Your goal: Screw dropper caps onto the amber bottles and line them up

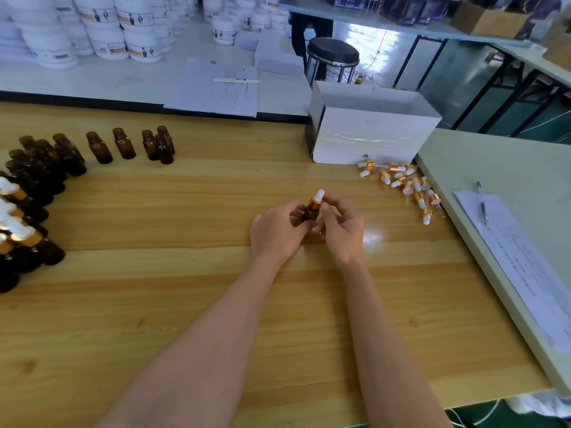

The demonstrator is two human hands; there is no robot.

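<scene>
My left hand [276, 231] grips an amber bottle [310, 213] at the middle of the wooden table [216, 298]. My right hand [341, 223] pinches the bottle's dropper cap [317, 199], a gold collar with a white bulb. The bottle is held above the table, tilted slightly. Several loose dropper caps [404, 183] lie in a heap to the right. Several uncapped amber bottles [123, 145] stand at the far left. Capped bottles [18, 233] stand in a group at the left edge.
A white cardboard box [370, 134] stands behind the cap heap. A pale green board [509, 193] with a paper form [525, 267] and a pen [482, 202] lies at the right. Papers [213, 88], white tubs [108, 29] and a black stool [333, 54] are beyond.
</scene>
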